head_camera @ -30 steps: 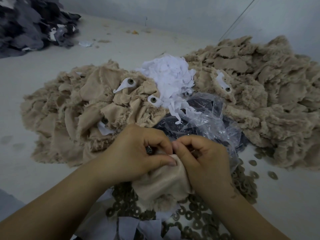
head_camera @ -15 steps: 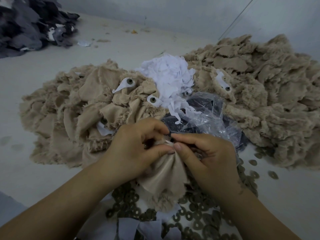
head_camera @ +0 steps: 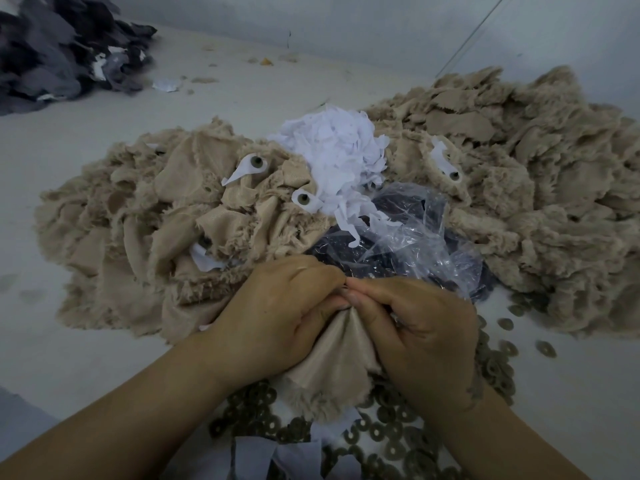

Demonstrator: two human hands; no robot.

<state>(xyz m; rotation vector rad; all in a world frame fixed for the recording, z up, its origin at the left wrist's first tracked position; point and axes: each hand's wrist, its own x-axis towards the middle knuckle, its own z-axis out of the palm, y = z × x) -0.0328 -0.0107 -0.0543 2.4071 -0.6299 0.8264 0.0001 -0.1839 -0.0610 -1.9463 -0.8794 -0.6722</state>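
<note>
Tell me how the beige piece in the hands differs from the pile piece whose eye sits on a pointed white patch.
The held piece is pinched and bunched between the left hand and right hand; the pile piece lies free. The held piece shows its smooth backing and no eye; the pile piece shows an eye on a white patch. Both are beige plush.

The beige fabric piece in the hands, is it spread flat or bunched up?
Bunched up: left hand and right hand pinch the fabric piece at its top, creases fanning down from there.
</note>
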